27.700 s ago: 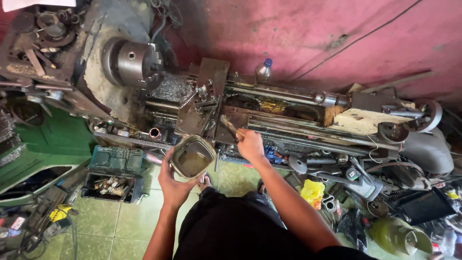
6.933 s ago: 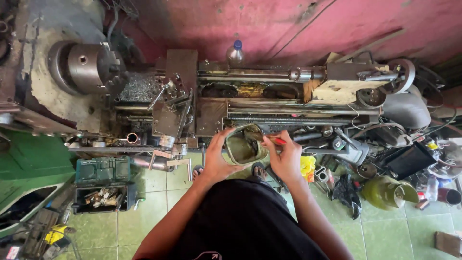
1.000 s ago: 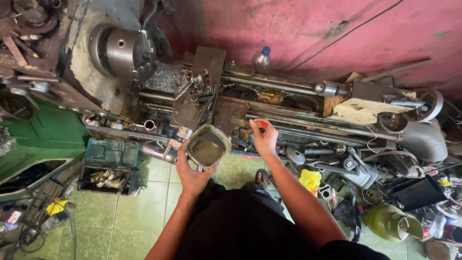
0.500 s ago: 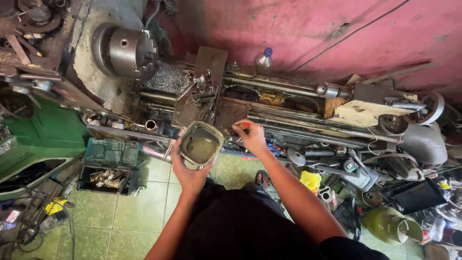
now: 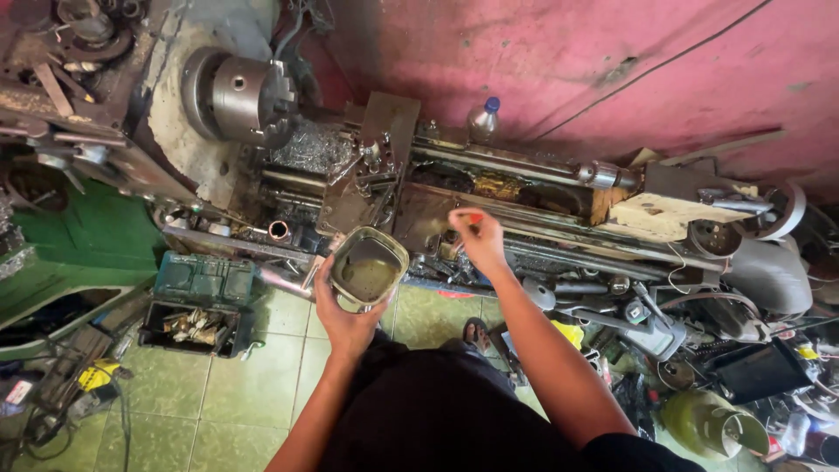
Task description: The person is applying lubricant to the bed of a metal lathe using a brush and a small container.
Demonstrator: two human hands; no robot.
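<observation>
The left hand [image 5: 345, 315] cups a dull, dented square metal tin [image 5: 368, 267] from below, fingers wrapped up its near wall and closed firmly round it; the tin sits level, just left of the picture's centre, and a murky brownish liquid shows inside. The tin hovers over the front edge of a grimy grey metal lathe [image 5: 367, 188] that runs across the frame from ten o'clock to three o'clock.

The right hand [image 5: 478, 243] is raised at about one o'clock from the tin, well apart from it, over the lathe bed. Its fingers are pinched shut on a small slim tool with a red handle [image 5: 473, 218]; the working end is too small to make out.

At ten o'clock from the hands sits the lathe's round steel chuck [image 5: 243, 94], with a heap of silvery metal shavings [image 5: 313, 147] just beside it. At twelve o'clock a clear plastic bottle with a blue cap [image 5: 481, 119] stands upright against the pink painted wall [image 5: 568, 61]. At eight o'clock a green open toolbox [image 5: 199, 301] rests on the pale green tiled floor [image 5: 253, 385]. At four o'clock lies a cluttered pile of dark tools and parts, with an olive green gas canister [image 5: 708, 424] near the frame's lower right corner.
</observation>
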